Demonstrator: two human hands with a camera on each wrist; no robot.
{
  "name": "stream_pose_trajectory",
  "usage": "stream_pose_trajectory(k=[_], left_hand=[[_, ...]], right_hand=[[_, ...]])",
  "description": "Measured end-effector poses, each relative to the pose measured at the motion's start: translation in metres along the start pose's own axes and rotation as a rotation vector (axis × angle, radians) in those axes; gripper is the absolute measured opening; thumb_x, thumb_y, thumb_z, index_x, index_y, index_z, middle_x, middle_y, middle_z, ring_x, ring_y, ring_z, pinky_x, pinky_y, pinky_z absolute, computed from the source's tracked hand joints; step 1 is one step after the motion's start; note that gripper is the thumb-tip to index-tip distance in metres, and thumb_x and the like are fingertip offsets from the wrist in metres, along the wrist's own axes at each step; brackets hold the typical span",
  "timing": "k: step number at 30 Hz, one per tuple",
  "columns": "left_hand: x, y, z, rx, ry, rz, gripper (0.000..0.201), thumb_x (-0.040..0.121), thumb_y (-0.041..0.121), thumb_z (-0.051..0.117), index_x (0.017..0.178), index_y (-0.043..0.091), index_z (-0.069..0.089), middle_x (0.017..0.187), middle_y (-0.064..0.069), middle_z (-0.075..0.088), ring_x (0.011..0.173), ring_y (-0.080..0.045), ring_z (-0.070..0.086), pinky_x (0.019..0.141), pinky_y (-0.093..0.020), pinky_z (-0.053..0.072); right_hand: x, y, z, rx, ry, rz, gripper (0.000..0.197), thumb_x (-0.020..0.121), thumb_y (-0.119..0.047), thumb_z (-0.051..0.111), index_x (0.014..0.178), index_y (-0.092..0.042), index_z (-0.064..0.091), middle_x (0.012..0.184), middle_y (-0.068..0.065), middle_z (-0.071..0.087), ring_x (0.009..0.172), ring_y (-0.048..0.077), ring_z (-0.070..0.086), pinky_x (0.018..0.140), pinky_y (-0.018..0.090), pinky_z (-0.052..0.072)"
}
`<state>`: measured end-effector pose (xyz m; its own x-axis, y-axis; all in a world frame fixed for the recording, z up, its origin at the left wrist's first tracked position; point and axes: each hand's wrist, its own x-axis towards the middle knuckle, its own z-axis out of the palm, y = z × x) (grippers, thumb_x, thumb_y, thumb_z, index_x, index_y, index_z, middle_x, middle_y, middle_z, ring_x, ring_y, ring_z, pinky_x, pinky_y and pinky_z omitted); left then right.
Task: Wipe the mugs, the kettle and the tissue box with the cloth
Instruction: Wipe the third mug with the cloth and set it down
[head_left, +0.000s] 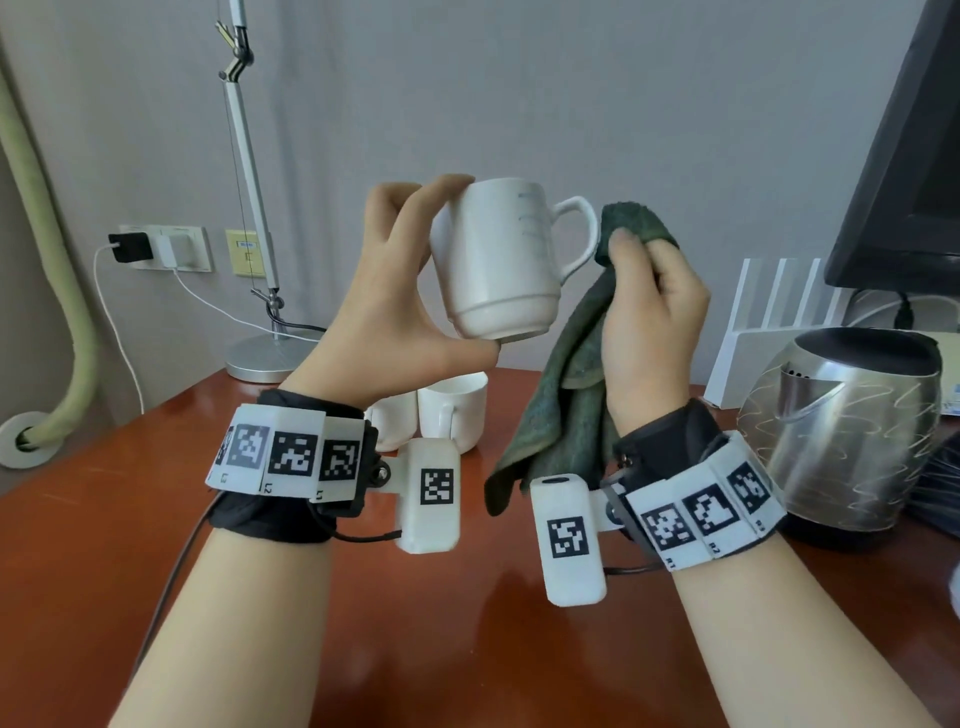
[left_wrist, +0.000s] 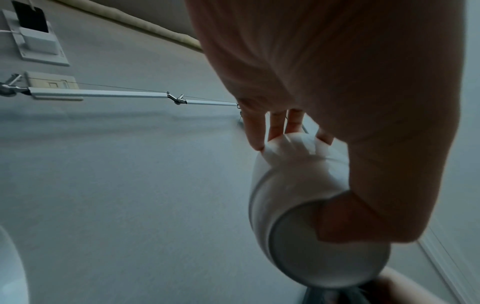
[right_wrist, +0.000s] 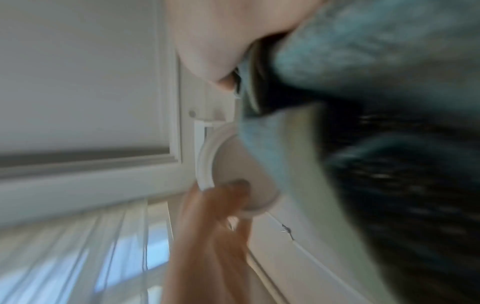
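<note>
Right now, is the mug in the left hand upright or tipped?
Tipped: the mug leans, rim upper left, base lower right, handle toward the cloth, held by the left hand.

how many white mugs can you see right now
3: one white ceramic mug held up in the left hand, two more white mugs on the red-brown table behind that wrist.

Desk lamp (head_left: 258, 358), monitor (head_left: 904, 156) and white rack (head_left: 748, 358) on desk (head_left: 260, 597).

Black wrist straps (head_left: 291, 512) with white square-coded marker bands (head_left: 284, 453), white tagged camera blocks (head_left: 571, 540), thin black cables (head_left: 363, 535)
</note>
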<state>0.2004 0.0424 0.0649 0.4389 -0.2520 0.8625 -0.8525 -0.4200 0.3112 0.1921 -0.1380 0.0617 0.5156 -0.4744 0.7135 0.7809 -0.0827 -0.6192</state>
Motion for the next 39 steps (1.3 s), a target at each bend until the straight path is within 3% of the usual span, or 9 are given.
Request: stream_pose_trajectory(k=[4, 12, 16, 19, 25, 29, 32, 36, 39], left_hand=[[-0.001, 0.0, 0.001, -0.069, -0.007, 0.002, 0.092, 0.057, 0.007, 0.079, 0.139, 0.017, 0.039, 0.121, 0.007, 0.03, 0.118, 0.002, 0.036, 0.103, -0.015, 0.041], [0.001, -0.001, 0.008, 0.184, -0.099, 0.082, 0.104, 0.062, 0.036, 0.069, 0.15, 0.001, 0.025, 0.131, -0.002, 0.028, 0.123, -0.01, 0.032, 0.099, -0.004, 0.029], [0.001, 0.006, 0.017, 0.285, -0.108, 0.074, 0.108, 0.06, 0.036, 0.071, 0.149, -0.001, 0.025, 0.134, -0.013, 0.036, 0.121, -0.02, 0.038, 0.087, -0.03, 0.046], [0.003, -0.001, 0.016, 0.252, -0.061, 0.074, 0.1, 0.059, 0.03, 0.075, 0.142, -0.007, 0.033, 0.129, -0.014, 0.037, 0.115, -0.014, 0.037, 0.094, -0.01, 0.035], [0.004, -0.006, 0.012, 0.19, 0.021, 0.072, 0.087, 0.057, 0.019, 0.079, 0.133, -0.005, 0.043, 0.122, -0.005, 0.035, 0.11, -0.009, 0.037, 0.094, -0.004, 0.032], [0.005, -0.008, 0.006, 0.196, 0.113, 0.063, 0.087, 0.057, 0.018, 0.081, 0.131, -0.007, 0.043, 0.119, -0.006, 0.035, 0.111, -0.012, 0.038, 0.1, -0.012, 0.035], [0.005, -0.006, 0.003, 0.153, 0.155, 0.037, 0.089, 0.057, 0.016, 0.086, 0.132, -0.006, 0.042, 0.119, -0.005, 0.033, 0.111, -0.006, 0.038, 0.104, -0.026, 0.042], [0.005, -0.003, 0.002, 0.119, 0.191, 0.021, 0.091, 0.057, 0.013, 0.09, 0.132, -0.004, 0.042, 0.118, 0.002, 0.031, 0.114, 0.006, 0.035, 0.1, -0.03, 0.047], [0.005, -0.002, 0.001, 0.088, 0.21, 0.01, 0.089, 0.058, 0.02, 0.088, 0.132, -0.003, 0.044, 0.117, 0.005, 0.032, 0.113, 0.006, 0.036, 0.099, -0.036, 0.048]], right_hand=[[0.003, -0.007, 0.002, 0.194, -0.093, 0.229, 0.032, 0.095, -0.021, 0.058, 0.063, -0.016, 0.051, 0.065, 0.0, 0.045, 0.067, 0.013, 0.043, 0.064, 0.029, 0.037], [-0.002, -0.008, 0.001, -0.002, -0.148, -0.027, 0.034, 0.094, -0.014, 0.06, 0.06, -0.016, 0.055, 0.049, -0.015, 0.053, 0.053, 0.003, 0.046, 0.058, 0.022, 0.038], [-0.005, -0.007, 0.003, -0.06, -0.188, -0.103, 0.043, 0.092, -0.022, 0.063, 0.065, 0.009, 0.052, 0.052, 0.0, 0.056, 0.053, 0.008, 0.047, 0.057, 0.025, 0.037], [-0.005, -0.006, 0.002, -0.056, -0.186, -0.153, 0.049, 0.091, -0.027, 0.064, 0.065, 0.013, 0.049, 0.056, 0.012, 0.059, 0.055, 0.011, 0.048, 0.058, 0.026, 0.038], [-0.005, -0.006, -0.001, -0.033, -0.114, -0.216, 0.047, 0.094, -0.018, 0.06, 0.052, -0.021, 0.041, 0.049, -0.016, 0.039, 0.052, 0.001, 0.036, 0.056, 0.017, 0.032], [-0.006, -0.01, -0.003, -0.043, -0.138, -0.447, 0.041, 0.09, -0.014, 0.057, 0.056, -0.029, 0.043, 0.059, -0.026, 0.04, 0.056, -0.004, 0.042, 0.059, 0.011, 0.033], [-0.01, -0.009, -0.002, -0.146, -0.331, -0.546, 0.029, 0.089, -0.014, 0.057, 0.063, -0.024, 0.05, 0.061, -0.023, 0.039, 0.054, -0.006, 0.04, 0.056, 0.012, 0.031], [-0.009, -0.002, -0.001, -0.299, -0.444, -0.437, 0.04, 0.091, -0.028, 0.054, 0.056, -0.028, 0.036, 0.047, -0.014, 0.028, 0.047, 0.003, 0.029, 0.048, 0.025, 0.026], [-0.011, 0.0, -0.001, -0.218, -0.478, -0.347, 0.045, 0.091, -0.023, 0.058, 0.053, -0.033, 0.036, 0.045, -0.011, 0.031, 0.046, 0.003, 0.03, 0.048, 0.019, 0.026]])
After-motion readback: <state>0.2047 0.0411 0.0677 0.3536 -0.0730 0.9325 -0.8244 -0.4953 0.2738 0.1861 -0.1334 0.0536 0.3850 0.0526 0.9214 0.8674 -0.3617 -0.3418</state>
